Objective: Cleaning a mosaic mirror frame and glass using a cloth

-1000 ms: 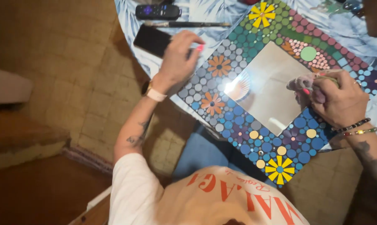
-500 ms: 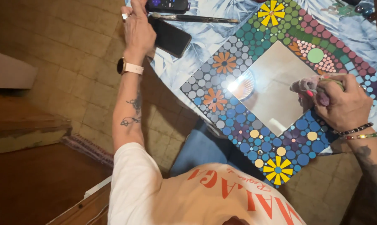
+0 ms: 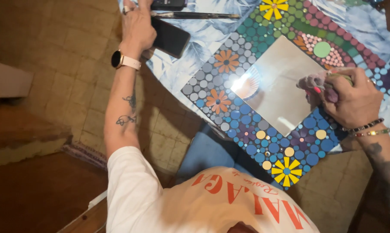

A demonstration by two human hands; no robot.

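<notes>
At the edge of a table (image 3: pixel 203 43) draped in a blue leaf-print cloth, my right hand (image 3: pixel 354 101) rests on the right side of a square mirror (image 3: pixel 277 84) whose wide frame (image 3: pixel 251 138) is covered in round mosaic dots of blue, grey, green and pink, with orange and yellow flowers worked in. The fingers of that hand are curled tight around a small crumpled wad of cloth (image 3: pixel 313 82), pinkish-grey, which pokes out past my knuckles and presses against the glass near its right edge; a slim tool-like shape seems tucked in the same grip, though I cannot tell what it is. A bright lamp reflection (image 3: pixel 246 84) glares off the left part of the glass, well apart from the wad. Beaded bracelets (image 3: pixel 369 129) circle my right wrist. My left hand (image 3: pixel 136 26) is stretched away to the far left corner of the table, well clear of the mirror, its back to the camera and a pale watch (image 3: pixel 119 59) on the wrist. It lies over the near end of a dark phone (image 3: pixel 171 39), just beside a thin paintbrush (image 3: pixel 195 15) and a black remote (image 3: pixel 169 4); its fingers run out of the top of the view, so I cannot tell whether they are closed on anything.
</notes>
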